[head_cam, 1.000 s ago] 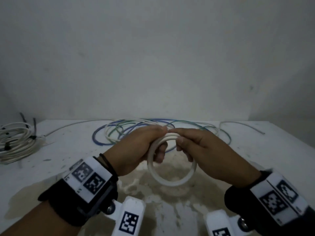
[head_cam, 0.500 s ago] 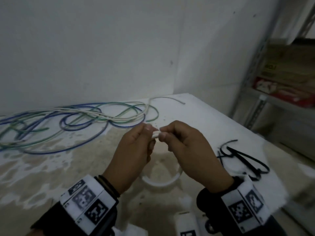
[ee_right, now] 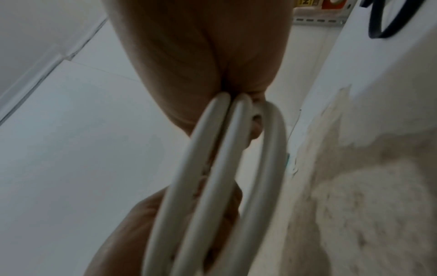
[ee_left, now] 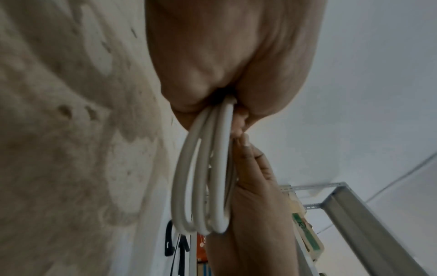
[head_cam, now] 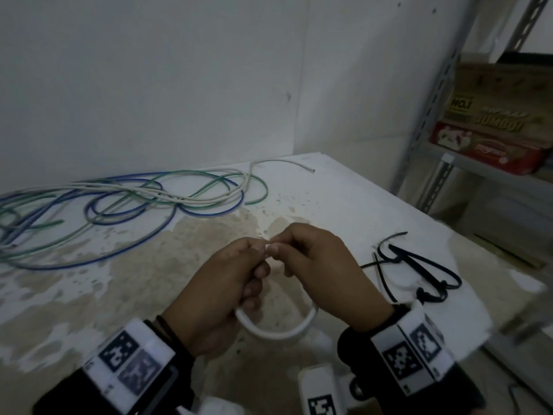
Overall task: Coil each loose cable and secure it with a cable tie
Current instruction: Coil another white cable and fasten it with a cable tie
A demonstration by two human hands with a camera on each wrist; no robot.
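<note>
A small coil of white cable (head_cam: 278, 332) hangs between my two hands above the stained white table (head_cam: 344, 205). My left hand (head_cam: 230, 283) and my right hand (head_cam: 317, 265) both pinch the coil's top, fingertips meeting; the upper half of the coil is hidden by them. The wrist views show three white loops (ee_left: 203, 186) (ee_right: 212, 186) side by side, running from the pinching fingers. Black cable ties (head_cam: 419, 271) lie on the table just right of my right hand. A tangle of blue, green and white loose cables (head_cam: 143, 199) lies at the back left.
The table's right edge (head_cam: 490, 265) runs close beyond the ties. A metal shelf rack (head_cam: 431, 109) with cardboard boxes (head_cam: 493, 121) stands to the right. A white wall rises behind the table.
My view has swung to the right, bringing the cable ties and shelf rack into sight. Both hands keep holding the white coil, now pinching it closer at the top.
</note>
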